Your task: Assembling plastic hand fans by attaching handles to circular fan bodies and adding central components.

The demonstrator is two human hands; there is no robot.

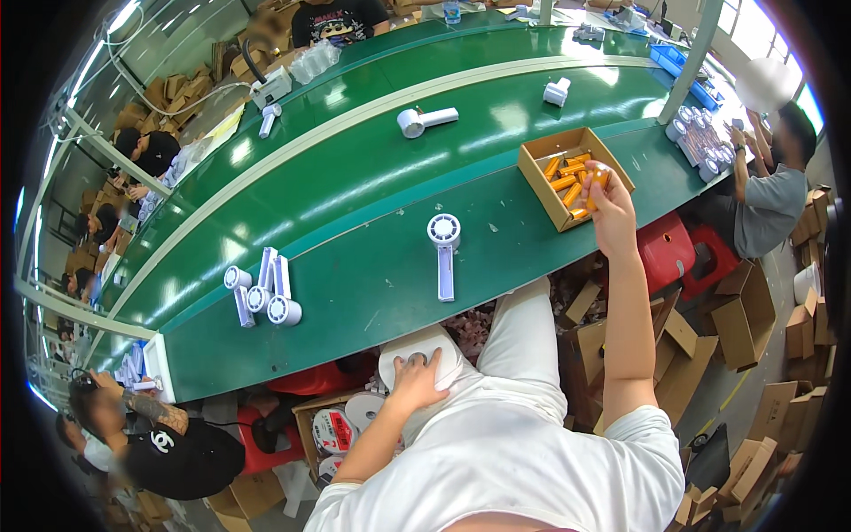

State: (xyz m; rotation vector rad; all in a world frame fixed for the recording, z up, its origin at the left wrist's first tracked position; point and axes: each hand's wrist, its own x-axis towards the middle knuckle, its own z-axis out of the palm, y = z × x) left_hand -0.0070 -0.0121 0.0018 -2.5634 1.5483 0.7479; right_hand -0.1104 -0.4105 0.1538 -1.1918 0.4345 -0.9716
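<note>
Open cardboard box (535, 168) on the green tabletop (355, 204), right of centre, near the front edge. Inside: a pile of orange cylinders (567, 182), lying loose at mixed angles, mostly toward the box's right half.

Right hand (612, 208) reaches over the box's near right corner, fingers pinched shut on one orange cylinder (600, 180), held just above the box rim. Arm fully stretched out from the lower right.

Left hand (417, 377) down below the tabletop edge, resting flat on a white roll (425, 350) on the person's knee, fingers spread and lightly curled over its top. Not a firm grip, just laid on it.

Below that, a second cardboard box (306, 417) on the floor holds round white rolls (355, 412) with red markings.

On the tabletop: one white handheld fan (443, 244) lying head up straight in front of the person, well apart from the cylinder box. A cluster of white fan parts (261, 293) farther left. Another white fan (424, 119) on the far belt lane.

Other people sit at the far left, lower left and right edges.
</note>
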